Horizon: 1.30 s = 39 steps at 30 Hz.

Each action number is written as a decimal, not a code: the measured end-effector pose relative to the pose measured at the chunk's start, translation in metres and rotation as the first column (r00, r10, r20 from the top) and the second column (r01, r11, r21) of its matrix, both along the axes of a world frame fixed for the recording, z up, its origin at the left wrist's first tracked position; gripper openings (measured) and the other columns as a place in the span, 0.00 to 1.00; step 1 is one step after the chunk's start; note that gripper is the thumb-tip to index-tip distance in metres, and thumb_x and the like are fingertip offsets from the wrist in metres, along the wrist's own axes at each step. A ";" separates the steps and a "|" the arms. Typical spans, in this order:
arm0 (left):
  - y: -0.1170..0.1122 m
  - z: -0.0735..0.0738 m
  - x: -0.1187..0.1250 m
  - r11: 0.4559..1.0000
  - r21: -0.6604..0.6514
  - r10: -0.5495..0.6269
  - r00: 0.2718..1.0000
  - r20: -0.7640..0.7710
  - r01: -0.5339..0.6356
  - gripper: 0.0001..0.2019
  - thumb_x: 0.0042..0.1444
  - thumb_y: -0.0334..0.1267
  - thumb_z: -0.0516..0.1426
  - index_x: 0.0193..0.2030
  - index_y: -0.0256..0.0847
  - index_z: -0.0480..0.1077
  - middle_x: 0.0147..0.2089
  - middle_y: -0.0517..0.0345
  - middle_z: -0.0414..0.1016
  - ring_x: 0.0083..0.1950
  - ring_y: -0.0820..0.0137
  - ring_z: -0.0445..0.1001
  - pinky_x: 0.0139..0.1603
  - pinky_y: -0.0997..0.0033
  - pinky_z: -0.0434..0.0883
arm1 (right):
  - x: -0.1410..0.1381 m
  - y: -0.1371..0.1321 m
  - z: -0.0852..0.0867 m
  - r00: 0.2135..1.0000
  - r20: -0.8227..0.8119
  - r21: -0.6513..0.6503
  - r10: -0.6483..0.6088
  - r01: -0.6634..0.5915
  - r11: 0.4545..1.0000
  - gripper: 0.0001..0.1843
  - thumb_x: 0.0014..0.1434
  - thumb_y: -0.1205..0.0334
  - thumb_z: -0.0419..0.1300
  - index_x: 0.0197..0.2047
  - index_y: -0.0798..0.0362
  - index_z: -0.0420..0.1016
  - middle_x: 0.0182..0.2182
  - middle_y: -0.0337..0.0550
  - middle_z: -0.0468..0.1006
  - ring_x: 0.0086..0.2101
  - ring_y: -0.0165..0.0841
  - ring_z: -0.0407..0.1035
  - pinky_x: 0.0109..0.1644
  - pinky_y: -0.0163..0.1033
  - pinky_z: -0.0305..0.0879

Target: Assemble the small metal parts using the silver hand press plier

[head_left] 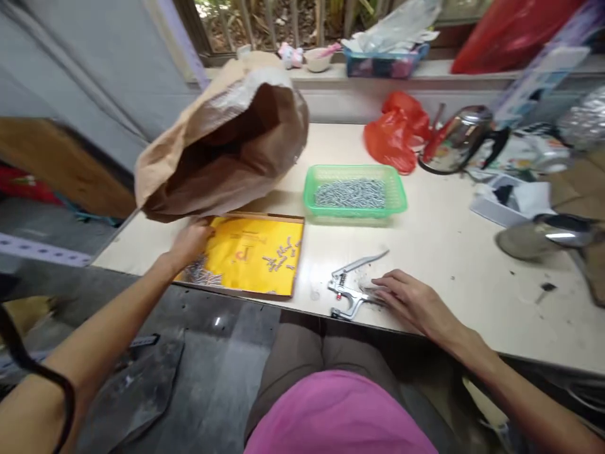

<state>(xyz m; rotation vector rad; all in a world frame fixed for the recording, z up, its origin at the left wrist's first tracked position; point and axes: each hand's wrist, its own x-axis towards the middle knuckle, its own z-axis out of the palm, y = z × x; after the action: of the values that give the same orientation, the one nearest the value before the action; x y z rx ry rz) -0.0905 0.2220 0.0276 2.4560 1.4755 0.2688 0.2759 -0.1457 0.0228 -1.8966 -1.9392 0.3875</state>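
Note:
My left hand (193, 241) reaches over the left end of a shallow tray lined with yellow (250, 243). Its fingers are partly hidden under the paper bag, so its grip does not show. Small metal pieces (202, 272) lie in a pile below that hand, and several more (281, 254) are scattered at the tray's right side. My right hand (413, 299) is open, fingers stretched out, at the handle end of metal hand pliers (348, 293) lying on the table. Whether the fingertips touch the handle I cannot tell.
A large brown paper bag (189, 139) gapes behind the tray. A green basket (401, 198) holds many metal pieces. Red plastic bag (394, 135), metal kettle (456, 142) and a grey container (529, 239) stand to the right. The table's front edge (312, 310) runs before my lap.

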 end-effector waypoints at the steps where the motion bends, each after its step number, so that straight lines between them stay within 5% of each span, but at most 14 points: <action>1: 0.003 -0.001 -0.002 0.999 -0.005 -0.035 0.999 -0.035 0.035 0.10 0.54 0.21 0.51 0.26 0.37 0.65 0.31 0.62 0.63 0.44 0.71 0.63 0.51 0.75 0.61 | -0.003 -0.008 -0.001 1.000 -0.009 -0.014 -0.029 0.029 0.999 0.15 0.68 0.58 0.47 0.50 0.50 0.71 0.42 0.46 0.74 0.41 0.33 0.72 0.45 0.40 0.70; 4: 0.010 0.001 -0.012 0.985 0.057 -0.147 0.959 -0.241 0.165 0.07 0.54 0.25 0.52 0.30 0.38 0.68 0.36 0.59 0.68 0.49 0.65 0.66 0.53 0.70 0.62 | -0.010 -0.027 -0.007 0.997 -0.032 -0.018 -0.077 0.076 0.997 0.14 0.68 0.59 0.48 0.50 0.50 0.71 0.41 0.46 0.73 0.40 0.33 0.71 0.45 0.41 0.70; 8: 0.000 0.012 -0.004 0.974 0.188 -0.052 0.937 -0.346 0.124 0.05 0.56 0.31 0.54 0.34 0.38 0.71 0.39 0.57 0.72 0.49 0.63 0.68 0.49 0.70 0.64 | -0.015 -0.034 -0.017 0.995 0.003 0.023 -0.099 0.099 0.995 0.14 0.67 0.62 0.49 0.52 0.52 0.70 0.41 0.47 0.73 0.40 0.35 0.70 0.46 0.43 0.69; 11: -0.044 0.024 0.030 0.983 0.181 -0.008 0.990 -0.143 0.034 0.06 0.58 0.36 0.55 0.36 0.39 0.72 0.38 0.59 0.74 0.47 0.66 0.70 0.46 0.74 0.66 | -0.014 -0.031 -0.019 0.994 0.063 0.010 -0.088 0.088 0.996 0.14 0.66 0.65 0.49 0.51 0.54 0.70 0.39 0.48 0.73 0.40 0.36 0.69 0.44 0.43 0.68; 13: -0.092 0.031 0.061 0.998 -0.057 0.026 0.991 0.132 -0.018 0.08 0.56 0.40 0.58 0.38 0.38 0.73 0.37 0.60 0.75 0.39 0.70 0.71 0.37 0.77 0.67 | -0.013 -0.028 -0.018 0.992 0.096 -0.012 -0.079 0.080 0.997 0.13 0.66 0.67 0.48 0.48 0.55 0.72 0.37 0.48 0.73 0.39 0.36 0.69 0.42 0.41 0.67; 16: -0.170 0.031 0.109 0.835 -0.544 0.113 0.940 0.323 0.087 0.13 0.53 0.43 0.61 0.40 0.36 0.74 0.27 0.61 0.73 0.24 0.76 0.66 0.23 0.78 0.62 | -0.011 -0.024 -0.016 0.987 0.139 -0.039 -0.075 0.081 0.996 0.13 0.66 0.69 0.47 0.42 0.54 0.73 0.34 0.46 0.72 0.36 0.34 0.68 0.40 0.39 0.64; 20: -0.232 0.012 0.152 0.604 -0.787 0.213 0.925 0.315 0.129 0.12 0.50 0.41 0.62 0.37 0.34 0.74 0.19 0.64 0.67 0.17 0.80 0.60 0.17 0.80 0.57 | -0.011 -0.025 -0.017 0.983 0.173 -0.051 -0.065 0.074 0.996 0.14 0.67 0.69 0.46 0.42 0.54 0.73 0.34 0.46 0.72 0.36 0.34 0.68 0.39 0.38 0.62; 24: -0.238 -0.010 0.164 0.502 -0.857 0.274 0.919 0.284 0.115 0.14 0.48 0.41 0.63 0.36 0.31 0.75 0.18 0.65 0.65 0.16 0.82 0.57 0.15 0.80 0.53 | -0.011 -0.028 -0.021 0.980 0.185 -0.026 -0.080 0.086 0.996 0.15 0.67 0.70 0.45 0.43 0.53 0.73 0.35 0.45 0.72 0.36 0.33 0.66 0.39 0.38 0.61; 27: -0.234 -0.017 0.165 0.481 -0.872 0.256 0.936 0.244 0.095 0.14 0.46 0.42 0.64 0.34 0.31 0.75 0.16 0.67 0.62 0.16 0.82 0.55 0.15 0.80 0.51 | -0.011 -0.029 -0.022 0.977 0.191 -0.006 -0.098 0.100 0.995 0.15 0.66 0.71 0.45 0.43 0.54 0.72 0.34 0.45 0.71 0.35 0.33 0.65 0.38 0.38 0.60; 35: -0.232 -0.008 0.172 0.479 -0.876 0.120 0.983 0.136 0.063 0.15 0.44 0.45 0.64 0.21 0.35 0.68 0.14 0.67 0.61 0.13 0.82 0.53 0.15 0.78 0.48 | -0.013 -0.029 -0.018 0.977 0.192 -0.007 -0.096 0.100 0.995 0.14 0.65 0.73 0.45 0.40 0.55 0.72 0.34 0.46 0.71 0.34 0.32 0.64 0.37 0.38 0.58; 39: -0.231 -0.006 0.173 0.474 -0.880 0.094 0.992 0.082 0.027 0.17 0.45 0.47 0.63 0.19 0.37 0.65 0.12 0.68 0.59 0.12 0.82 0.54 0.15 0.78 0.48 | -0.006 -0.028 -0.012 0.987 0.151 -0.048 -0.061 0.069 0.996 0.11 0.66 0.66 0.49 0.42 0.53 0.73 0.37 0.47 0.72 0.36 0.34 0.66 0.39 0.39 0.61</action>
<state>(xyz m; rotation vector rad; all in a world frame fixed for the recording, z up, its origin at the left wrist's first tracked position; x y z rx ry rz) 0.0823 -0.0092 0.0214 1.5036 1.1516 -0.3004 0.2696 -0.1739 0.0105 -2.0710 -1.9729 0.2871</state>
